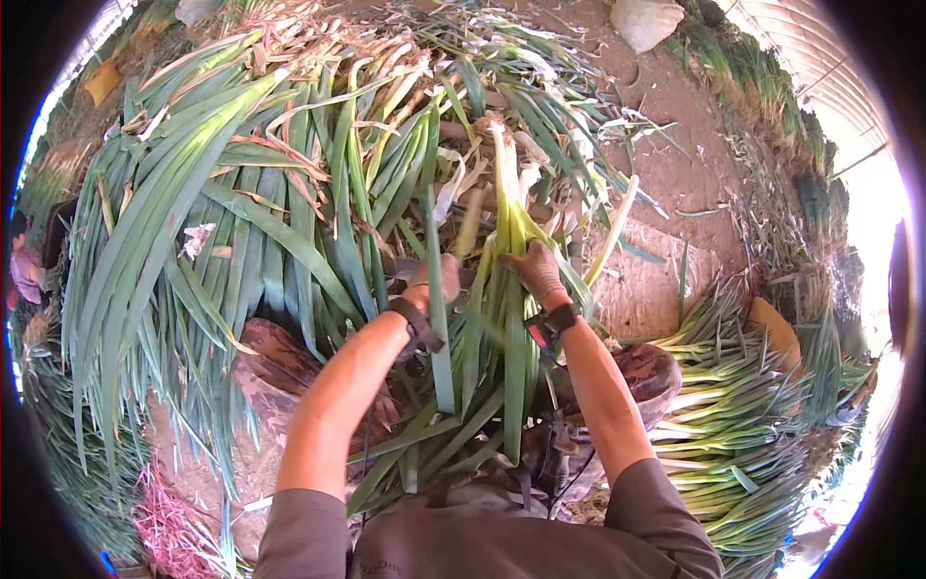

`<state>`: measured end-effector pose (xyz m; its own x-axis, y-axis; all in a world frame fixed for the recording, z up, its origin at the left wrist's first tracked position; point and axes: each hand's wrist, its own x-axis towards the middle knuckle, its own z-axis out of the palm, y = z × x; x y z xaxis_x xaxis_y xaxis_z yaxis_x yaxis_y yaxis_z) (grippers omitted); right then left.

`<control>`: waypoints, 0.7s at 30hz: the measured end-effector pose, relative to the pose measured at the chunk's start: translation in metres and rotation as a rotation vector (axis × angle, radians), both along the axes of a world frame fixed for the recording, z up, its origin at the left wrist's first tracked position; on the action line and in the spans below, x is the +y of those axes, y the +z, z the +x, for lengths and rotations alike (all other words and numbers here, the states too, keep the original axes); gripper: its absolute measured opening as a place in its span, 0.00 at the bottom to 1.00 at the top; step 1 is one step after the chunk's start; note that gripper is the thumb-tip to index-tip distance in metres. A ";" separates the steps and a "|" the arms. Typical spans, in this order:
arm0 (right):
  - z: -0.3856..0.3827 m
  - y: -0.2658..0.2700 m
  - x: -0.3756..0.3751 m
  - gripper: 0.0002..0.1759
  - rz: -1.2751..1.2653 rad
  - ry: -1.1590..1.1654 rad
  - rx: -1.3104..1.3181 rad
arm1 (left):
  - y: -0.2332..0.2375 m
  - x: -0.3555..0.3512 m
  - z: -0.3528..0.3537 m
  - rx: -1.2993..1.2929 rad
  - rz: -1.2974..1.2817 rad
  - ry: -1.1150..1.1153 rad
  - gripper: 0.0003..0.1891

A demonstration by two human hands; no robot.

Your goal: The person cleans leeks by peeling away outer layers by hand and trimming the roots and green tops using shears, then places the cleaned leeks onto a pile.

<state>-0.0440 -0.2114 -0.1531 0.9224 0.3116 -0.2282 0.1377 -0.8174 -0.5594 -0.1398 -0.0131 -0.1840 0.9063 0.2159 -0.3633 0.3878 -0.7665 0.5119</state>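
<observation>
My gloved right hand point(536, 271) is closed around a bunch of long green onions point(508, 188), just below where the pale stalks fan into leaves. Their roots point away from me and the green leaves hang toward my lap. To the left, my left hand point(440, 282) is closed on a green onion leaf point(440, 333), which runs upright across the fingers. A yellowish leaf point(470, 222) beside this hand is smeared by motion. The left fingertips are partly hidden. Dark bands circle both wrists.
A big heap of untrimmed green onions point(164, 232) spreads ahead and left. Cleaned green onions point(723, 425) lie stacked at right, near a board point(641, 289). Pink strings point(174, 526) lie at lower left. A pale stone-like block point(646, 21) sits far ahead. Another person point(27, 265) is at far left.
</observation>
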 end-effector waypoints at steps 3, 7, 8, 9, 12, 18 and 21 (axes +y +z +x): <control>-0.004 0.006 -0.015 0.24 0.441 -0.215 0.164 | 0.041 0.034 0.005 0.130 0.220 -0.056 0.10; -0.010 0.014 -0.042 0.20 0.700 -0.351 0.169 | 0.066 0.027 0.013 -0.399 0.102 -0.052 0.10; -0.010 0.010 -0.046 0.21 0.629 -0.341 0.160 | 0.071 0.010 0.017 -0.494 0.052 -0.085 0.10; -0.008 0.003 -0.051 0.21 0.561 -0.328 0.148 | 0.072 -0.009 0.019 -0.442 -0.149 -0.076 0.13; -0.025 0.023 -0.050 0.22 0.756 -0.211 0.247 | 0.046 -0.053 0.036 -0.308 0.033 -0.164 0.17; -0.020 0.037 -0.063 0.22 0.771 -0.518 0.174 | 0.022 -0.093 0.053 -0.363 0.286 -0.039 0.11; -0.011 0.037 -0.077 0.27 0.570 -0.486 -0.097 | 0.020 -0.083 0.058 -0.204 0.205 -0.046 0.25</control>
